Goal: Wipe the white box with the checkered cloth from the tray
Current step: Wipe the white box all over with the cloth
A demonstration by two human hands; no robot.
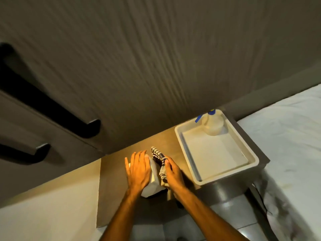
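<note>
The white box (152,186) stands on the brown table, mostly covered by my hands. My left hand (138,169) lies flat on its top and left side, fingers spread. My right hand (172,173) presses the checkered cloth (160,160) against the box's right side; the cloth's far end sticks out past my fingertips. The white tray (194,166) sits to the right of the box, apart from it.
A white spray bottle with a blue nozzle (212,124) stands in the tray's far corner. A ribbed wall (139,66) rises behind the table. Cabinet doors with black handles (90,126) are at the left. A white bed (286,145) lies at the right.
</note>
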